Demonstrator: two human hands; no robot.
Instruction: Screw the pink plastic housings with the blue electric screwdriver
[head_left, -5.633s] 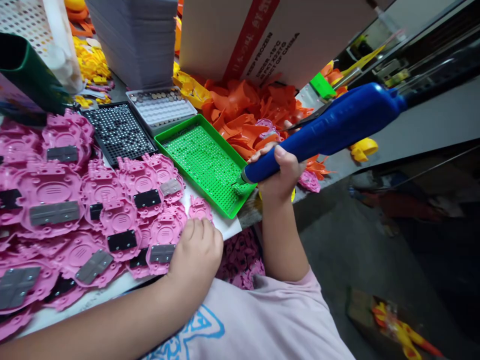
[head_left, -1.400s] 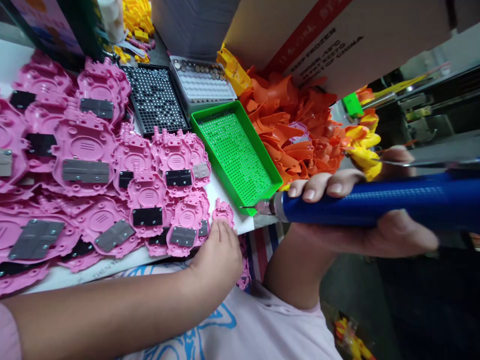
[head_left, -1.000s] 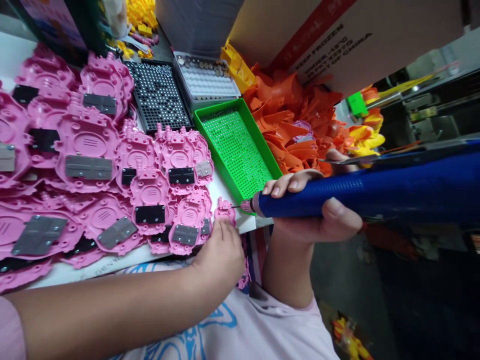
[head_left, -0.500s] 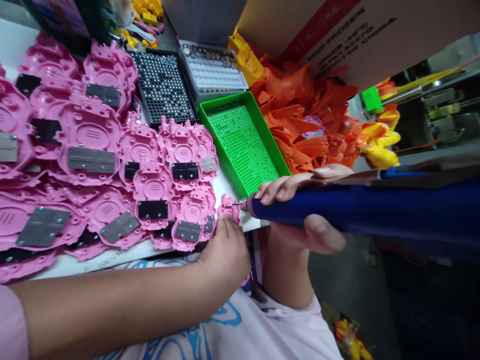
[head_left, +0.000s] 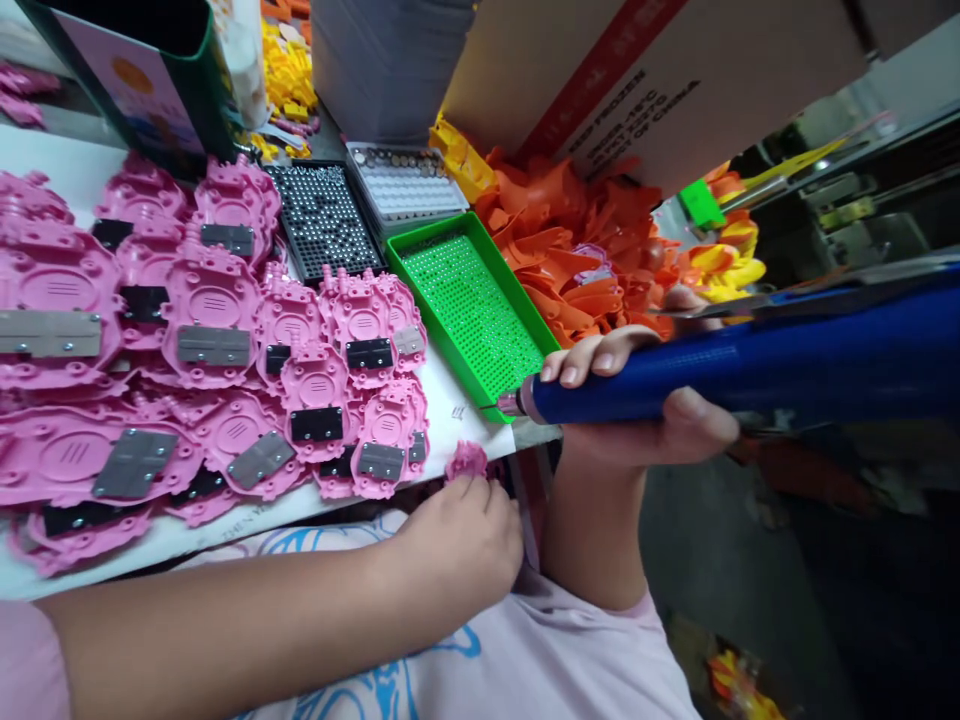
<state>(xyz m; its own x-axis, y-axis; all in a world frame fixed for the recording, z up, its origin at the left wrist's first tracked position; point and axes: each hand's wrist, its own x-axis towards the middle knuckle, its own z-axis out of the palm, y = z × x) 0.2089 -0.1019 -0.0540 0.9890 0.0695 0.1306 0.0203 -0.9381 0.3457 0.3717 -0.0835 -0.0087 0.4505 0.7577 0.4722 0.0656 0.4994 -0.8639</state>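
Note:
My left hand is closed around a small pink plastic part at the table's front edge; the hand hides most of the part. In my right hand lies a thick blue electric screwdriver, held level with its bit pointing left. The bit tip appears over the near corner of a green perforated tray, apart from the pink part. Left of my hands, many pink plastic shells lie in overlapping stacks, fitted with grey or black screwed-on covers.
Behind the green tray stand a black perforated tray holding screws and a white tray with small round pieces. Orange plastic parts are heaped beside a cardboard box. A dark green container stands at the back left.
The screwdriver bit has come off the pink part and moved up and right. My left hand has lowered slightly with the part. The whole view has shifted a little.

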